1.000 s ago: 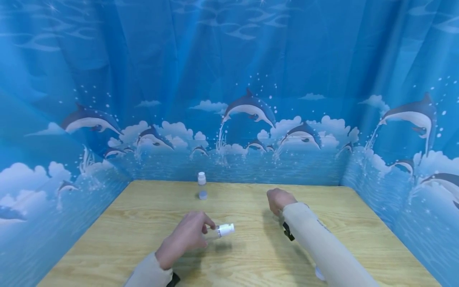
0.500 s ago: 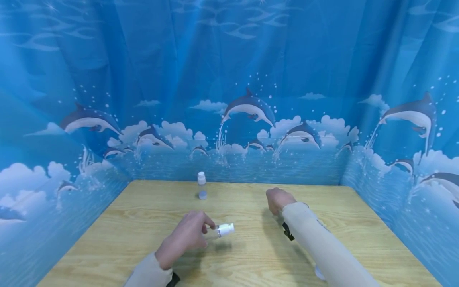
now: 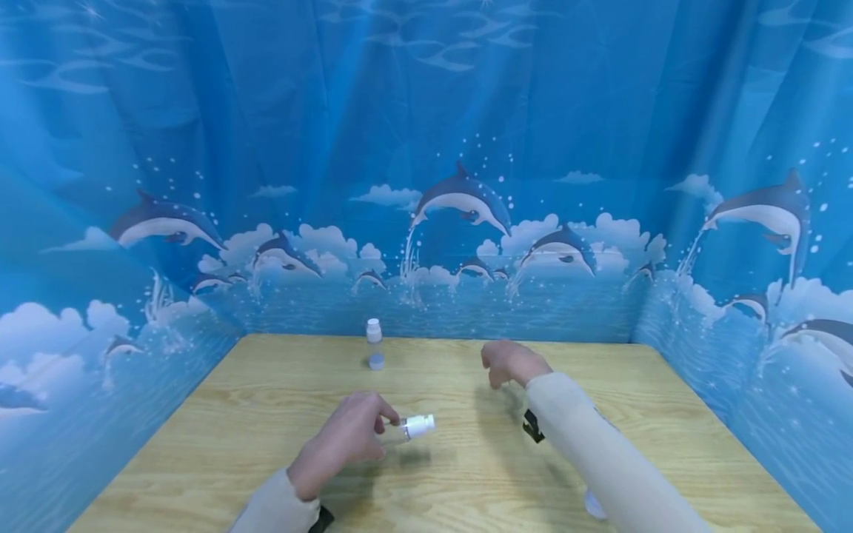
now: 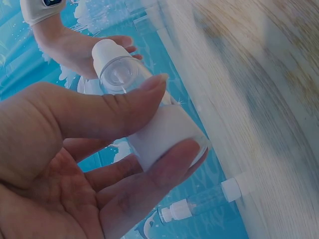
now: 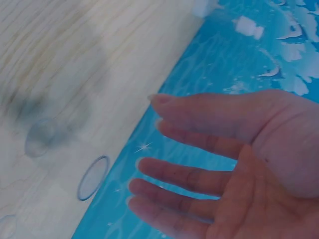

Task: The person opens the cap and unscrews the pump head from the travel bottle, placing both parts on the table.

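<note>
While the left hand (image 3: 348,433) pinches it between thumb and fingers, a small clear bottle (image 4: 163,132) tilts on its side above the table (image 3: 453,481), white cap (image 4: 106,54) pointing rightward from that hand, shoulder see-through, lower part opaque white. Farther forward on its right, the right hand (image 3: 514,363) has loosely extended fingers; a similar bottle (image 3: 375,335) stands upright beyond the left hand.

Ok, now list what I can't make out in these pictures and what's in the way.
White object, head view: partly covered by the right sleeve, so its full shape is hidden.
Held bottle, head view: its base is behind the left hand.
Clear ring, right wrist view: too faint and blurred to tell what it belongs to.
</note>
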A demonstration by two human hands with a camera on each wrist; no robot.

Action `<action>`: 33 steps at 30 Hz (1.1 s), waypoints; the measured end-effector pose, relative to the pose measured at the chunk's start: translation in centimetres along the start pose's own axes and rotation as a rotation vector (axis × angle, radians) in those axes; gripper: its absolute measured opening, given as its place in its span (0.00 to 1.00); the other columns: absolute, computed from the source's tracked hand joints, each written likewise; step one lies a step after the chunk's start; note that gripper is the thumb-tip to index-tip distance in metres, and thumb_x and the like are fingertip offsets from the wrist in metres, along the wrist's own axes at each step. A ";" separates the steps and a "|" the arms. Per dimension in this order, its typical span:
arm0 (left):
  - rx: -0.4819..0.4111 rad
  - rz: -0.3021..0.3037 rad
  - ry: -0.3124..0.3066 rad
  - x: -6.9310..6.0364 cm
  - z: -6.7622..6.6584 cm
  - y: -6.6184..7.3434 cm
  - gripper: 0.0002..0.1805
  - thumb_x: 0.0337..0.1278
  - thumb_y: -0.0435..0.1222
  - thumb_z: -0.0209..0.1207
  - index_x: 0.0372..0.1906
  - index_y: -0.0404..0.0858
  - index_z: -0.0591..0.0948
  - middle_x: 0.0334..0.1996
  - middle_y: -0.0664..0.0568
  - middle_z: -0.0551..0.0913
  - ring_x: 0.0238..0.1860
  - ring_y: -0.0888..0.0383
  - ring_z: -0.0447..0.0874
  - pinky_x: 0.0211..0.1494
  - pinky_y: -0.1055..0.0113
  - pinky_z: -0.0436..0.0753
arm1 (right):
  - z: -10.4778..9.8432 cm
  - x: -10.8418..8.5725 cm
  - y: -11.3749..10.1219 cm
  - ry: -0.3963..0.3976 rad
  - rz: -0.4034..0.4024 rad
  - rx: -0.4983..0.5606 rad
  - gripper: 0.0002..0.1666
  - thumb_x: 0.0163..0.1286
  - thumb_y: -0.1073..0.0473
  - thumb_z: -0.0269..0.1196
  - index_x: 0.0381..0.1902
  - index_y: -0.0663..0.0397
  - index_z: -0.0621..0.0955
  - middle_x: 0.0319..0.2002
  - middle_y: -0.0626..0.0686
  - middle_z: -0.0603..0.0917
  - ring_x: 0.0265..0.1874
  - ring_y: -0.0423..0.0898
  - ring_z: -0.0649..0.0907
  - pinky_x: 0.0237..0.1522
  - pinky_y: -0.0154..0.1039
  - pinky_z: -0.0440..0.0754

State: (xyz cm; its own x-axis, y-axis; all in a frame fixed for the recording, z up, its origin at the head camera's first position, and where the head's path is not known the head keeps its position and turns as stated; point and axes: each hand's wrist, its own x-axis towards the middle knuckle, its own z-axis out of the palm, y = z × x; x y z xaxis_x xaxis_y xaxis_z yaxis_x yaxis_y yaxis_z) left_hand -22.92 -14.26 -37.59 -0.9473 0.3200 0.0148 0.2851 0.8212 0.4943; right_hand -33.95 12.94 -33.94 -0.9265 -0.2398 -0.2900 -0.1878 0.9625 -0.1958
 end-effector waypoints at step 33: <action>-0.007 -0.005 -0.005 -0.1 0.0 0.4 0.27 0.32 0.20 0.76 0.46 0.42 0.90 0.38 0.48 0.91 0.37 0.56 0.85 0.45 0.51 0.88 | -0.7 -6.0 -3.5 0.045 -0.324 0.080 0.25 0.64 0.62 0.73 0.59 0.50 0.82 0.66 0.57 0.80 0.67 0.59 0.78 0.65 0.58 0.80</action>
State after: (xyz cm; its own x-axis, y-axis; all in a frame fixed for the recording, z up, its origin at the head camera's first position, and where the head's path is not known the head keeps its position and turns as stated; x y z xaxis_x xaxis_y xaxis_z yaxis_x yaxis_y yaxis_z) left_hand -22.69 -14.01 -37.37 -0.9479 0.3183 0.0076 0.2792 0.8196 0.5003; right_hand -28.00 11.12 -30.90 -0.8365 -0.5242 -0.1598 -0.4504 0.8237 -0.3444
